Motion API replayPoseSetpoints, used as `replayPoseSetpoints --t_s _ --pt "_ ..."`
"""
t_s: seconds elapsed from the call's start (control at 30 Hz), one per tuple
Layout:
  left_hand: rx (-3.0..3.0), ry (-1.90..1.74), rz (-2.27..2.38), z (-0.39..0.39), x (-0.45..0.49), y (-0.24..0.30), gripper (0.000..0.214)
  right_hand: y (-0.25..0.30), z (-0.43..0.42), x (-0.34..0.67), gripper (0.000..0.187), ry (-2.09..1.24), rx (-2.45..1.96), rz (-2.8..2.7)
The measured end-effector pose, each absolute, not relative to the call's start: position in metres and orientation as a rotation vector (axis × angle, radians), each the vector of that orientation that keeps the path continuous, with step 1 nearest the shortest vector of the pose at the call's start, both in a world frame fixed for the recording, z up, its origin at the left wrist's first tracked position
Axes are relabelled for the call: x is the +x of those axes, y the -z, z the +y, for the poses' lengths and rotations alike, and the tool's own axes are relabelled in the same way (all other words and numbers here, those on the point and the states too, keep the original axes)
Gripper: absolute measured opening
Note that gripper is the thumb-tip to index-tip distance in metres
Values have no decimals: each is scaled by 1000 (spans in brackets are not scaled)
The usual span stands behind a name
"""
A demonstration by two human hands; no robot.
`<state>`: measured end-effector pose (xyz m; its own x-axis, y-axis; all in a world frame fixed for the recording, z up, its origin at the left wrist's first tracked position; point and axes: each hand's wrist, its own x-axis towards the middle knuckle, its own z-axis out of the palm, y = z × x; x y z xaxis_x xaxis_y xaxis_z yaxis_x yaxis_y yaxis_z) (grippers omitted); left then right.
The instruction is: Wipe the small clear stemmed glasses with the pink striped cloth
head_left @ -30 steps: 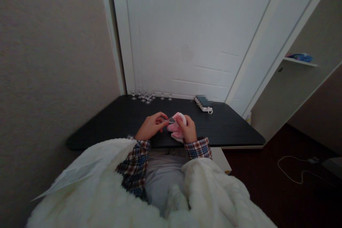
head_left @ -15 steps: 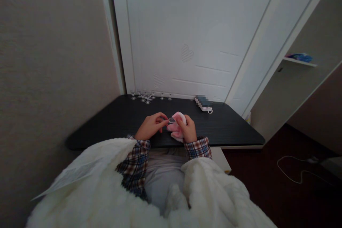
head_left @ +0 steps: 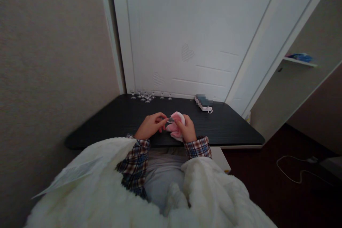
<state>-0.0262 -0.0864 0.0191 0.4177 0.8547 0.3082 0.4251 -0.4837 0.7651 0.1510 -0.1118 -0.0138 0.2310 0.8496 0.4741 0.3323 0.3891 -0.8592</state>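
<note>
My left hand pinches a small clear stemmed glass, held sideways just above the table, with its bowl toward the right. My right hand is closed around a soft pink and white cloth, which hangs in folds. The right thumb presses near the bowl, and the cloth lies against it. The fingers hide part of the stem and foot of the glass.
Several small stemmed glasses stand at the back left of the black table. A pale pink cased device with a loop lies at the back right. Behind rises a white panel. A white cable lies on the floor at right.
My right thumb and the cloth have shifted slightly left, closer over the bowl of the glass. The left hand has stayed nearly still.
</note>
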Motion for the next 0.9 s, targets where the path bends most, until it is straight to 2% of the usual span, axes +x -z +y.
replayPoseSetpoints --t_s 0.43,0.7,0.9 --pt "2131 -904 1085 -88 -26 -21 39 14 -112 151 19 -506 -1172 -1330" --pt "2040 -1048 1031 -87 -25 -20 43 11 -114 150 18 -503 -1183 -1270" --pt "1999 -1125 1016 -87 -26 -21 36 9 -115 150 17 -515 -1183 -1262"
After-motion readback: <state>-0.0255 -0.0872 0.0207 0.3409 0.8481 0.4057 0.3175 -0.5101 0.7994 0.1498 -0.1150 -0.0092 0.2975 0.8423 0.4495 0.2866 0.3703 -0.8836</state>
